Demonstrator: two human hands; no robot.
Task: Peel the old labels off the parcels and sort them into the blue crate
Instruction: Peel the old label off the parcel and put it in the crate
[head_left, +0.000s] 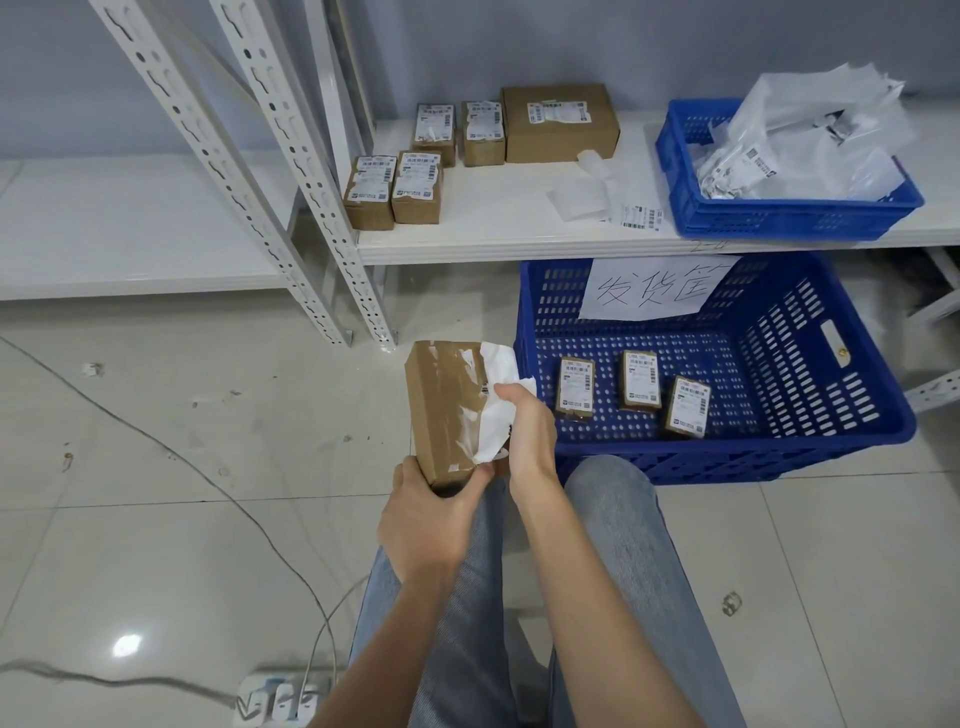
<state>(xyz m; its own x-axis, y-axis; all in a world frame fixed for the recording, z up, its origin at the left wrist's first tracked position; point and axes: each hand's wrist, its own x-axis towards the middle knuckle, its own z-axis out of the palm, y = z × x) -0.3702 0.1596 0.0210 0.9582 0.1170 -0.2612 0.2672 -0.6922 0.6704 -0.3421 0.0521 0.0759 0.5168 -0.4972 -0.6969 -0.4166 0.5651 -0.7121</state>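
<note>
handwritten paper sign on far wall of the blue crate reads 发货筐; 3 small labelled parcels lie inside, print too small to read. left hand grips near end of a brown box held over the floor, just left of crate, long axis running near-to-far, tilted up. right hand pinches its half-peeled white label. more parcels on shelf, far.

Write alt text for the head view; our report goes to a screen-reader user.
A seated person's left hand grips the lower end of a brown parcel while the right hand pinches its half-peeled white label. Beside them, a blue crate on the floor holds three small parcels; five more parcels wait on the white shelf.
</note>
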